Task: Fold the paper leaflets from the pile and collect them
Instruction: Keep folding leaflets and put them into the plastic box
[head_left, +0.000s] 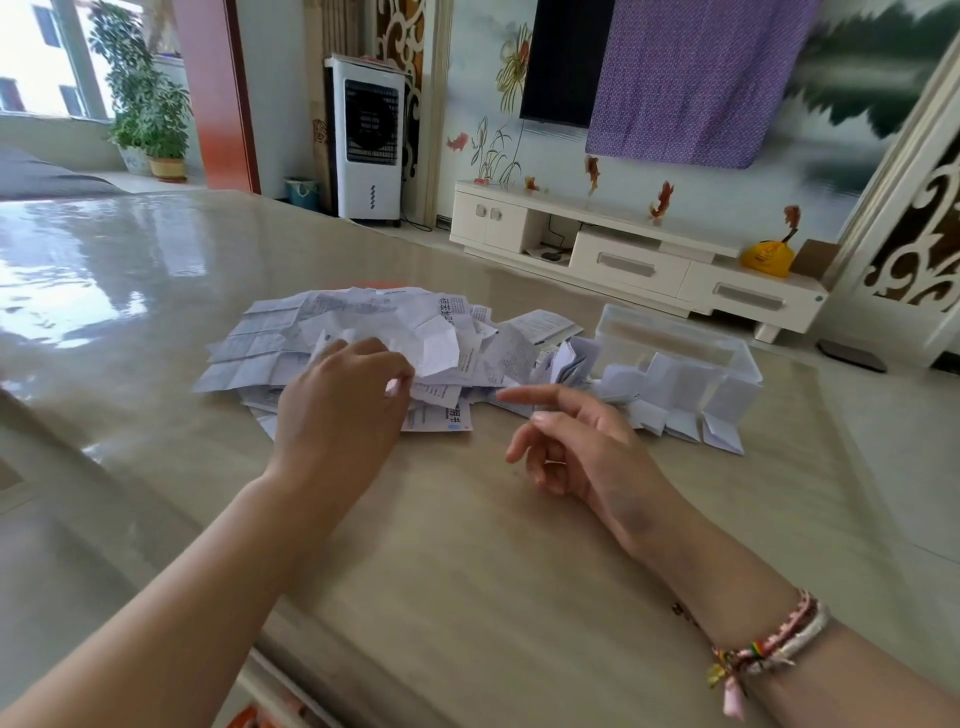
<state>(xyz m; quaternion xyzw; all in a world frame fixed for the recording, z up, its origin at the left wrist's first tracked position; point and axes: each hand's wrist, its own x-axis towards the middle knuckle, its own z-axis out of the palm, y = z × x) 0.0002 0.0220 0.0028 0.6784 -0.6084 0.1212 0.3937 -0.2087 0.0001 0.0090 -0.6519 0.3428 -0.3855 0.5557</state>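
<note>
One pile of paper leaflets (363, 338) on the glossy bench (467, 545), too many and too overlapped for an exact count; long axis of the pile running left to right across the bench, the flat creased sheets fanned out toward the left, crumpled ones heaped in the middle; one leaflet with a blue band (441, 418) flat at the near edge of the pile, printed side up. One clear plastic box (675, 338) just right of the pile, on the bench, with folded leaflets (680, 395) inside and against its near wall; several more folded ones spilled along the bench at its near right corner, count unclear. Two bare hands in view; left hand (343, 400) on the near middle of the pile, fingers (400, 376) curled and pinching the lower edge of a crumpled white sheet (436, 348), that sheet lifted and tilted up away from the viewer; right hand (576, 441) above the bench just near of the pile, holding nothing, forefinger stretched out pointing left toward the pile, other fingers loosely curled. Woven bracelets (769, 649) on the right wrist, exact number hard to tell. Beyond the bench, one white TV cabinet (623, 249), one white fan unit (369, 135), one dark screen (561, 57) partly draped with a purple cloth (696, 78).
</note>
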